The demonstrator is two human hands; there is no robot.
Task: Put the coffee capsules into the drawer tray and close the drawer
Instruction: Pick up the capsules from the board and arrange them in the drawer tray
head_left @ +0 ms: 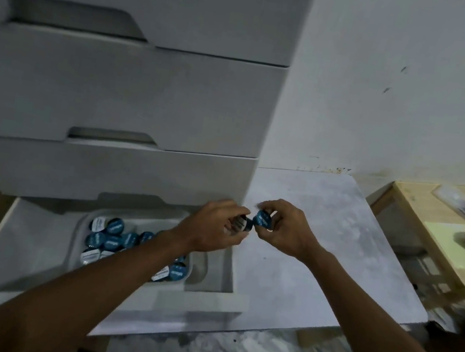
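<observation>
Left hand (219,225) and right hand (284,226) each gripping a capsule above the open drawer (30,250)

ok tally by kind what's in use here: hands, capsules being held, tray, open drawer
bare hands: 2 (left hand, right hand)
small round coffee capsules in hand: 2 (one left, one right)
white plastic tray: 1
open white drawer: 1
total: 6

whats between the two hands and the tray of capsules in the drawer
In the head view, nothing: both hands, each holding a capsule, hover in open air above the tray.
</observation>
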